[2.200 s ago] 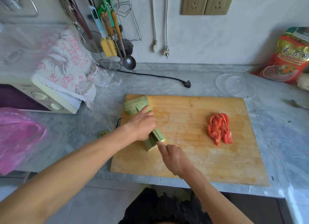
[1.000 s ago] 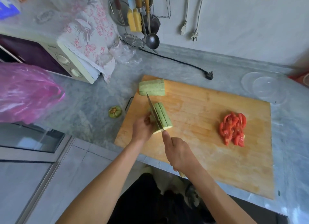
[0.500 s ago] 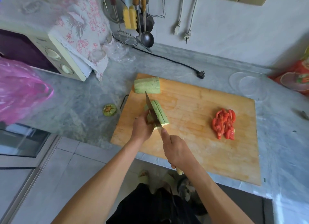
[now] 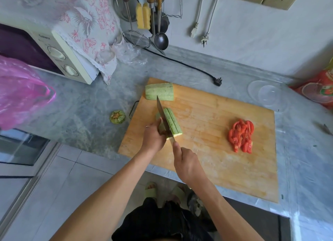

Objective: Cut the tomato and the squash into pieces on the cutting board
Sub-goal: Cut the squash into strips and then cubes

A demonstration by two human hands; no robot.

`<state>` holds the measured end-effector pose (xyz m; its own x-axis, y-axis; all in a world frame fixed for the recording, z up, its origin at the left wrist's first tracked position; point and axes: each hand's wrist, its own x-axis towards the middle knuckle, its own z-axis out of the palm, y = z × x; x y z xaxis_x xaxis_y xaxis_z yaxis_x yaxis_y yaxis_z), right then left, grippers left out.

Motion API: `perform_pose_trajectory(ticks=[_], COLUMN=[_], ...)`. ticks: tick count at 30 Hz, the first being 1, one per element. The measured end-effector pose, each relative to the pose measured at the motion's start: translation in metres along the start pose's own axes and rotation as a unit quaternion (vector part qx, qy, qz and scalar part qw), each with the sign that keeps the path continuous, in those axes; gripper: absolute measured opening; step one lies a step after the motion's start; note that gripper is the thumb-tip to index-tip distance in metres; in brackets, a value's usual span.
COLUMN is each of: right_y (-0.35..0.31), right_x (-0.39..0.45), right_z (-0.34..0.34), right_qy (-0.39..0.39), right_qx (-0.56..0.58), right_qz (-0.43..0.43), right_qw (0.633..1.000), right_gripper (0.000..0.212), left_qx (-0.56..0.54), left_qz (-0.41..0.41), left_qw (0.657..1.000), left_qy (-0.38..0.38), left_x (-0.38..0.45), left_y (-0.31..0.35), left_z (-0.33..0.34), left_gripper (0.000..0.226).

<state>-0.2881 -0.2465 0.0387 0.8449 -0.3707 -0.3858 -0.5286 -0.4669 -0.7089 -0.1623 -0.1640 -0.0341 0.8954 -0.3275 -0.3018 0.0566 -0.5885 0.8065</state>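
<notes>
Table [image 4: 81, 103] carries the cutting board [image 4: 216, 150], keeping cuts off stone. Sliced tomato [image 4: 241, 136] lies right, aside. Left hand [image 4: 153, 138] steadies the squash [image 4: 172, 122] mid-board; right hand [image 4: 187, 164] grips the knife [image 4: 162, 114], slicing lengthwise.

A cloth-draped microwave [image 4: 59, 55] stands beside a pink bag [image 4: 19, 91] (ladle [image 4: 161, 40] hanging behind).
</notes>
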Motion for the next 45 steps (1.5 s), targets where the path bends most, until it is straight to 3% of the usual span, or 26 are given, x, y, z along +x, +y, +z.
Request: perform_pose_trajectory(ticks=[15,24,31,38,45], right_y=[0.005,-0.004,-0.008,-0.016,-0.007], right_x=[0.008,0.013,0.022,0.035,0.026], right_z=[0.008,0.005,0.004,0.008,0.017], right_qy=[-0.005,-0.023,-0.046,-0.058,-0.027], right_qx=[0.026,0.015,0.016,0.013,0.042], right_qz=[-0.015,0.006,0.051,0.058,0.063], right_qw=[1.0,1.0,0.998,0.997,0.997], right_gripper=[0.06,0.058,0.061,0.048,0.044], left_qx=[-0.031,-0.047,-0.037,-0.08,-0.038], left_qz=[0.023,0.022,0.019,0.004,0.035], left_qw=[0.999,0.998,0.998,0.996,0.999], left_qy=[0.012,0.02,0.039,0.03,0.0], left_x=[-0.002,-0.001,-0.002,-0.006,-0.009], left_y=[0.0,-0.003,-0.002,0.003,0.002], left_z=[0.002,0.005,0.006,0.004,0.007], left_gripper=[0.04,0.046,0.036,0.03,0.039])
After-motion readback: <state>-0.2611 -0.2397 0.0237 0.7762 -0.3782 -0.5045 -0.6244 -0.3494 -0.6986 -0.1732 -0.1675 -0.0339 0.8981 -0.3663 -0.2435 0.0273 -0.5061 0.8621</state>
